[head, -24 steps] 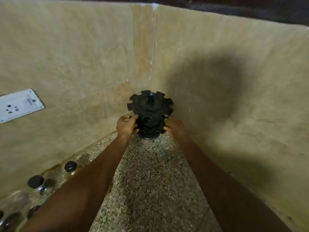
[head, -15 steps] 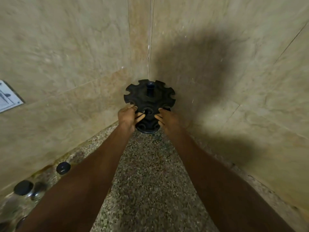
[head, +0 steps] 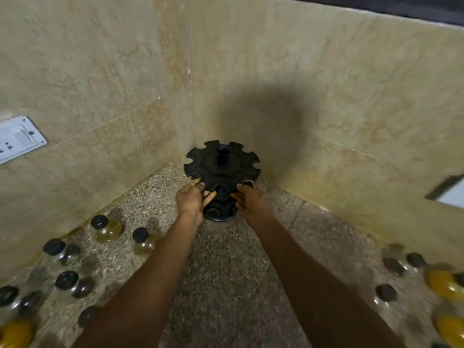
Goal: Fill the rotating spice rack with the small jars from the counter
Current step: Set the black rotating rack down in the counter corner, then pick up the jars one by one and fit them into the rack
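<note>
Here the black spice rack point(head: 222, 169) stands upright in the far corner of the speckled bench point(head: 226, 272), close to where the two tiled walls point(head: 326, 84) meet, its notched top disc and centre post facing the camera. Both hands reach forward to it from below. The left hand point(head: 192, 202) lies against the rack's near-left side, its fingers curled onto the edge of the top disc and thumb pointing inward toward the middle tier; it grasps the rack. The right hand point(head: 251, 203) presses against the near-right side with fingers fairly straight and angled inward, touching the rack below the disc; whether its grip wraps round anything is hard to tell. The rack sits between the two hands, and every slot that shows holds nothing. Small jars with black lids wait well apart from the hands: one cluster point(head: 105, 229) along the left wall, another cluster point(head: 401, 267) at the right edge, blurred, some showing yellow contents. A white wall socket point(head: 17, 141) is mounted on the left wall.
</note>
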